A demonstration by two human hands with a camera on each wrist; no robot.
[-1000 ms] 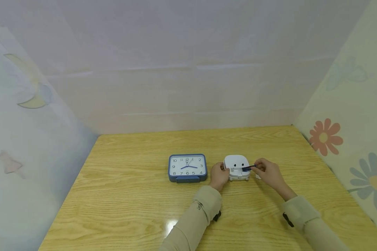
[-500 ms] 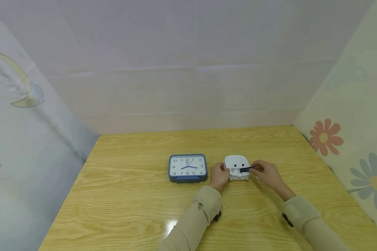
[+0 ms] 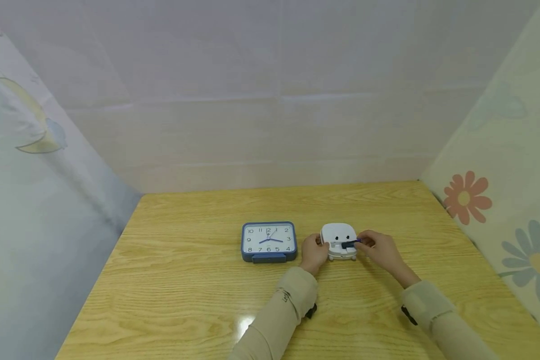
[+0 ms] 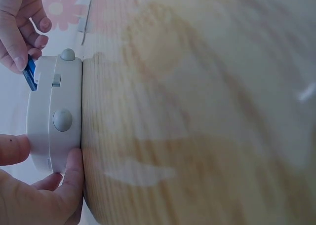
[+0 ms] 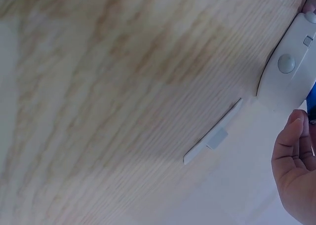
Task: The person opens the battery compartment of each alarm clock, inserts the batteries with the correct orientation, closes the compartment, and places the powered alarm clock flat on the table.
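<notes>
A small white clock (image 3: pixel 332 231) lies on the table with its back up, showing two black knobs and a battery slot. My left hand (image 3: pixel 314 253) holds its left side, thumb on top and fingers along the lower edge. At the slot's right end, my right hand (image 3: pixel 381 249) pinches a dark blue battery (image 3: pixel 349 244) between thumb and fingertips. One end of the battery is down in the slot; the other tilts up towards the fingers. In the left wrist view the battery (image 4: pixel 30 73) sticks out above the clock's back.
A blue alarm clock (image 3: pixel 269 256) lies face up left of my left hand. The small white battery cover (image 5: pixel 213 137) lies on the wooden table (image 3: pixel 198 300) by my right hand. Patterned cloth walls stand behind and at both sides.
My right hand has moved slightly left with the battery, bringing it further over the slot. My left hand keeps its hold on the white clock.
</notes>
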